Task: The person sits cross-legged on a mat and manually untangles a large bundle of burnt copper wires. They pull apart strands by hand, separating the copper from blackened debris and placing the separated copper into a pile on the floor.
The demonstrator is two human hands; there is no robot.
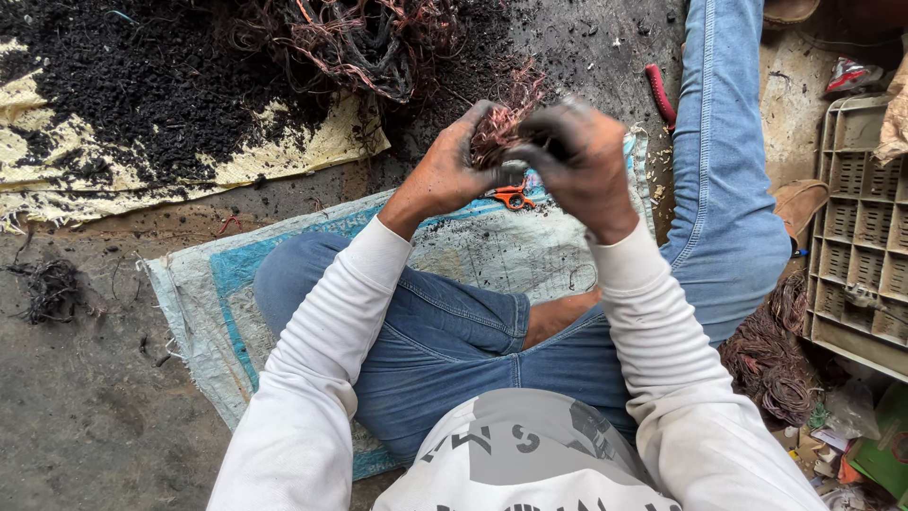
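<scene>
While the person sits cross-legged on a woven sack point(189, 293) spread over the floor, 2 soot-blackened hands meet above the knees. The left hand point(445, 175) is curled around a wad of thin copper wire point(497, 128), and the right hand point(582, 161) is closed on its other side. That wad looks light, springy and prickly, best gripped by its dense middle. Just beyond lie orange-handled snips point(513, 196), then a bigger wire tangle point(355, 38) and black crumbly ash point(142, 85).
</scene>
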